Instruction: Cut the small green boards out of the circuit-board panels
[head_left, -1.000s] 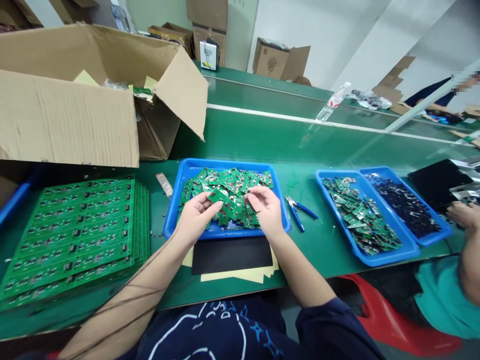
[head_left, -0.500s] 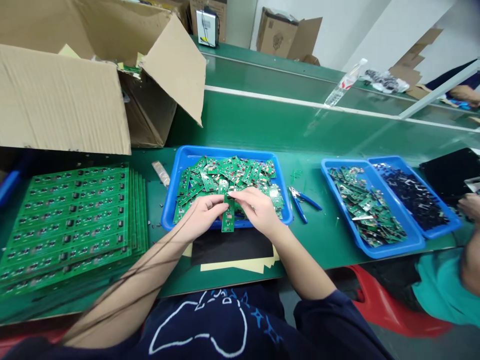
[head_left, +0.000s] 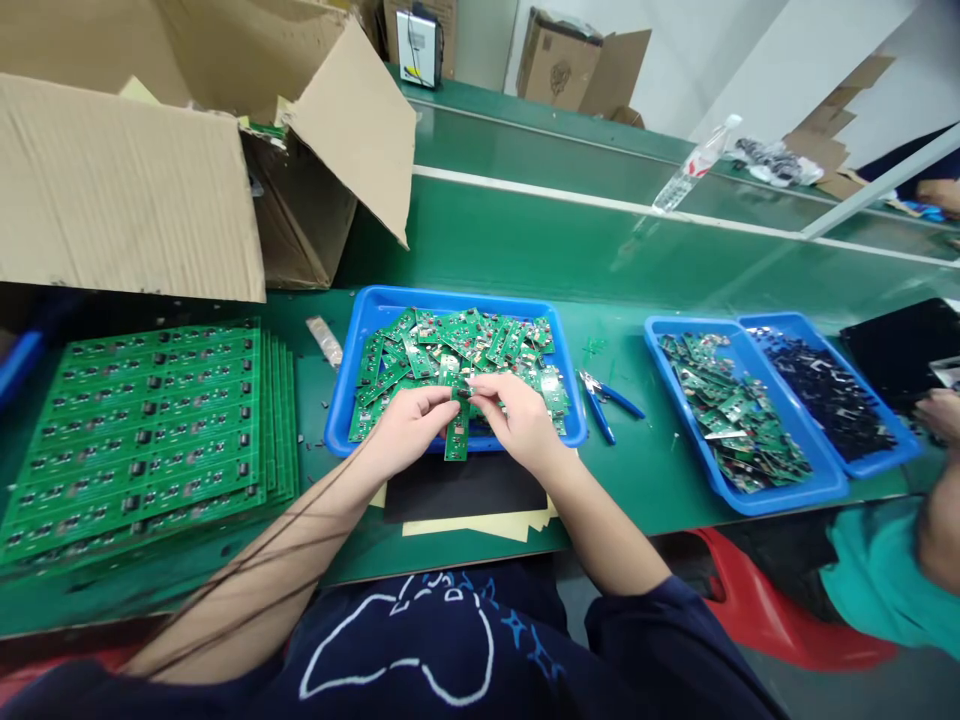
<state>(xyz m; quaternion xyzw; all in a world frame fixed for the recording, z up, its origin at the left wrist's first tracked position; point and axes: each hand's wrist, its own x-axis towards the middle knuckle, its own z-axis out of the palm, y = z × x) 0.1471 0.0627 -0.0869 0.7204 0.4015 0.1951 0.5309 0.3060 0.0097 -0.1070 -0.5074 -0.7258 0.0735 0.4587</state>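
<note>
My left hand [head_left: 405, 430] and my right hand [head_left: 517, 425] meet over a blue plastic tray [head_left: 390, 298]. Between their fingertips they pinch a narrow green circuit board strip [head_left: 456, 442], whose lower end hangs over the tray's near rim. Under my palms lies a loose heap of small green circuit boards [head_left: 457, 345] with mounted components. My hands hide the near part of the heap.
Left of the tray lies a stack of uncut green board panels [head_left: 150, 440]. To the right are blue-handled cutters [head_left: 604, 405] and blue trays of boards [head_left: 750, 470] and dark parts [head_left: 870, 465]. A co-worker's hand [head_left: 937, 415] is at the right edge. A large cardboard box [head_left: 127, 190] stands behind.
Over the last second my hands came together and took up the narrow board strip. Between the last two frames they barely moved, and the view shifted slightly.
</note>
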